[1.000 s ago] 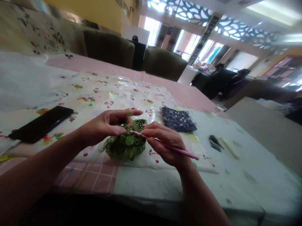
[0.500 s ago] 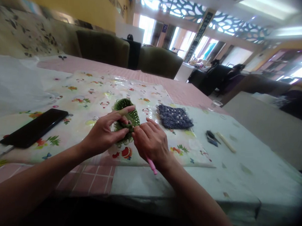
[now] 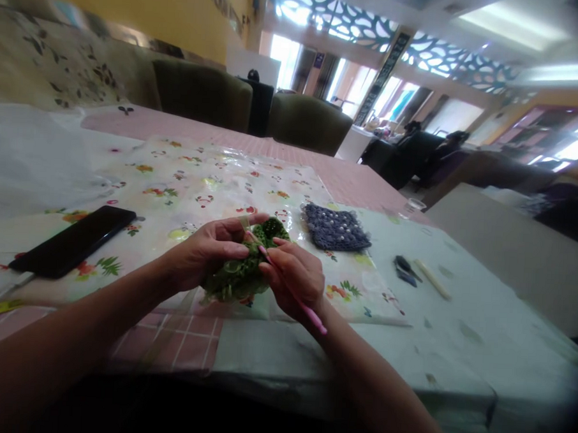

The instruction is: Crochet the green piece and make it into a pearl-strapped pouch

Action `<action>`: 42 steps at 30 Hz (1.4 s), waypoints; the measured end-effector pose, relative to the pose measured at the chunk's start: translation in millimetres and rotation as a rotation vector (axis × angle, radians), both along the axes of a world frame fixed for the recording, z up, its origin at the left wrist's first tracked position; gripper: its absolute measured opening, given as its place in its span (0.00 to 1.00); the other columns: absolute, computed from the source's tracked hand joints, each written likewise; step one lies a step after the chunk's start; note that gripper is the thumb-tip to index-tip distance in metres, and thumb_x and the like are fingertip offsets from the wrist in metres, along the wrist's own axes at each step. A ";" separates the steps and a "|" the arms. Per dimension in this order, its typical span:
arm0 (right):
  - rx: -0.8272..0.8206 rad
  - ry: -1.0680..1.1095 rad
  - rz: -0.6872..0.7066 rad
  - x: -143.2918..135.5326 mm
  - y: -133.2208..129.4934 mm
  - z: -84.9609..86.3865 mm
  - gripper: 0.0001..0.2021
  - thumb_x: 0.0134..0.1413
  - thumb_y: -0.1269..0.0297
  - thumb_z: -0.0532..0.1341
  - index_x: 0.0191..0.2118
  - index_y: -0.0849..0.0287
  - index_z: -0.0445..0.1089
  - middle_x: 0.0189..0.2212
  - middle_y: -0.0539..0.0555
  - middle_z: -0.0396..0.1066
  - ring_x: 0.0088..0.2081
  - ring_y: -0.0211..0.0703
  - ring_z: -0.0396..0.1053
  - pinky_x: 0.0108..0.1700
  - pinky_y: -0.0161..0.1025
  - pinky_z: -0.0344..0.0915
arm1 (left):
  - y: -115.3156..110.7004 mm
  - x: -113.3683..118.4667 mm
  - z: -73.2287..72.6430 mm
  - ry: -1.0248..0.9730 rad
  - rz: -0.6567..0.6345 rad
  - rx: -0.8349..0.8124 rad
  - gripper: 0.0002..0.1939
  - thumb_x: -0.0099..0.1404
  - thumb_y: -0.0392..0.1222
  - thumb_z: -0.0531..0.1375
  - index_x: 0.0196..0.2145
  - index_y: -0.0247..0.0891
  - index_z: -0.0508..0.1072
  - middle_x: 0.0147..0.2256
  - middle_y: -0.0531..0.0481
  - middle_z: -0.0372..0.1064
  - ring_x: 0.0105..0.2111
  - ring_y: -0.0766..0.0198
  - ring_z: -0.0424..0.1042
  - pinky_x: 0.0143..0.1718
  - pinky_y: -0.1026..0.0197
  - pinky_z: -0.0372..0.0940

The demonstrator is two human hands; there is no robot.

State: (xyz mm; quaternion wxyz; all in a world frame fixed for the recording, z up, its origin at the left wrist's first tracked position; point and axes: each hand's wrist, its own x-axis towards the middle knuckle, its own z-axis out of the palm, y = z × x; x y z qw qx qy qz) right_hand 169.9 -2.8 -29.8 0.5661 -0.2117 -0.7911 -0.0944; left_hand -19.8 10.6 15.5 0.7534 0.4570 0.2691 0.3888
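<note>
Between my hands is a green crochet piece (image 3: 243,272) with a pale, sheer edging. My left hand (image 3: 206,248) pinches its left side, with the index finger stretched along the top and a pale ribbon-like strand by the fingertip. In my right hand (image 3: 298,274) a pink crochet hook (image 3: 316,320) is gripped like a pencil; its tip reaches the green stitches near my left fingers. A dark blue-grey crocheted square (image 3: 337,227) with white beads lies just beyond my right hand, touched by neither.
A black phone (image 3: 74,240) with a white cable lies at left, near a white plastic bag (image 3: 37,161). Small dark scissors (image 3: 404,270) and a cream stick (image 3: 432,278) rest at right on the patterned table cover (image 3: 176,167). Chairs (image 3: 307,123) stand behind the table.
The green crochet piece has been turned and bunched lower between my hands. More of the pink hook shows now, its tip at the stitches. My right hand has shifted slightly right.
</note>
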 end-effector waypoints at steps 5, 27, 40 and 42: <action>-0.231 0.102 0.116 4.0 -5.7 10.6 0.03 0.61 0.69 0.59 0.37 0.56 0.71 0.30 0.50 0.74 0.35 0.39 0.74 0.49 0.43 0.73 | 3.4 -8.1 4.8 0.036 0.085 0.098 0.33 0.54 0.32 0.67 0.58 0.40 0.71 0.35 0.48 0.78 0.36 0.59 0.78 0.40 0.60 0.72; -0.345 0.311 -0.036 -9.9 -17.6 7.3 0.04 0.62 0.66 0.60 0.36 0.56 0.72 0.24 0.46 0.71 0.24 0.33 0.66 0.28 0.31 0.63 | -6.8 7.6 -7.6 0.113 0.084 0.253 0.29 0.57 0.42 0.69 0.57 0.47 0.73 0.49 0.47 0.75 0.51 0.55 0.71 0.55 0.56 0.63; 0.059 -0.137 -0.416 -9.4 -7.0 7.2 0.05 0.61 0.71 0.58 0.34 0.60 0.70 0.24 0.51 0.65 0.28 0.38 0.62 0.35 0.36 0.64 | -16.4 19.0 -8.0 0.287 0.418 0.304 0.22 0.52 0.38 0.71 0.47 0.42 0.80 0.39 0.51 0.75 0.45 0.61 0.72 0.56 0.57 0.61; 0.105 -0.177 -0.483 -10.2 -7.3 6.4 0.04 0.62 0.71 0.57 0.36 0.59 0.69 0.25 0.52 0.66 0.30 0.40 0.63 0.44 0.41 0.68 | -14.0 21.1 -11.2 0.202 0.374 0.185 0.23 0.52 0.39 0.71 0.48 0.43 0.79 0.40 0.51 0.77 0.44 0.62 0.73 0.54 0.58 0.63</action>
